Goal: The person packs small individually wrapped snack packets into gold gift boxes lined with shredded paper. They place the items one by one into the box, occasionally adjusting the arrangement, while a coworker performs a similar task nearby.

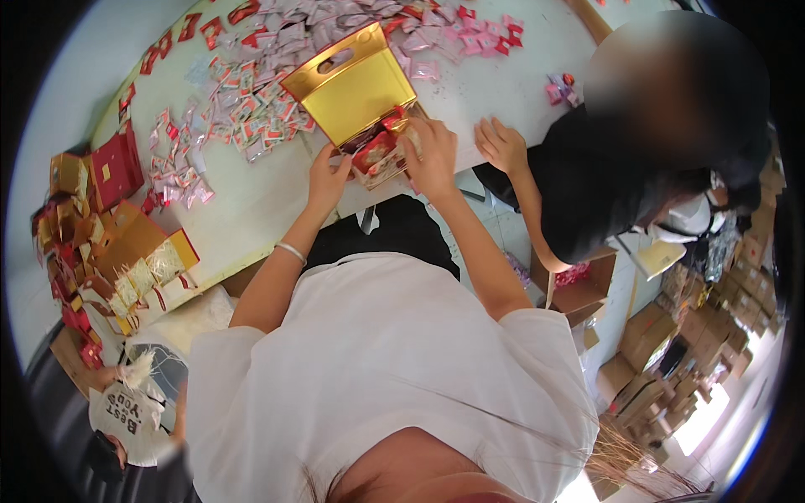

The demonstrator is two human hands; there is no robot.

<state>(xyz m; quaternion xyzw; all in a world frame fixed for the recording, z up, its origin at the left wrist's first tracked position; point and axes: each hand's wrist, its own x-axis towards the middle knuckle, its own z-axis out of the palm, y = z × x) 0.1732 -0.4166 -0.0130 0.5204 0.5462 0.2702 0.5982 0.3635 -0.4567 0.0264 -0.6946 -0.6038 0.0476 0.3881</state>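
An open gift box (358, 85) with a gold-lined lid and a handle cutout stands at the table's near edge. Red and gold wrapped packets (374, 153) lie inside it. My left hand (328, 179) holds the box's left side by the lid hinge, thumb and fingers on the edge. My right hand (431, 154) reaches over the box's right side, its fingers at a red and gold wrapped piece (396, 119); whether they grip it is hidden. Beyond the box spreads a heap of pink wrapped packets (302, 31), with red-and-white packets (258, 110) to its left.
At the right a co-worker in black (591, 170) rests a hand on the table, near a few small sweets (561, 89). Gold and red boxes with shredded filler (141, 273) crowd the table's left end. Another person (129, 415) is at lower left. Cardboard cartons (648, 333) are stacked at right.
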